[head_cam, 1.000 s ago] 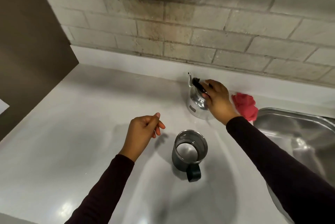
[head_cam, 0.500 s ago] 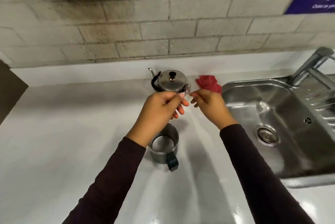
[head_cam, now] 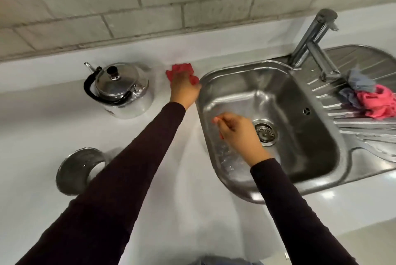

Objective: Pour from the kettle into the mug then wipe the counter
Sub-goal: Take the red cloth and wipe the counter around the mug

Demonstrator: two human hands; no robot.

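Left hand [head_cam: 184, 89]: grip on red cloth [head_cam: 179, 70], pressed to tabletop [head_cam: 64, 101]. Kettle [head_cam: 122, 91] just left of grip; mug [head_cam: 76, 170] nearer, left. Right hand [head_cam: 240, 134]: fingers curled together, empty, over sink [head_cam: 300, 114].

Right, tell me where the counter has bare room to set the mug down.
Bare counter lies left of the kettle, and along the front edge below the sink. It is crowded between kettle and sink, where the left hand rests on the red cloth. Cloths crowd the draining board.
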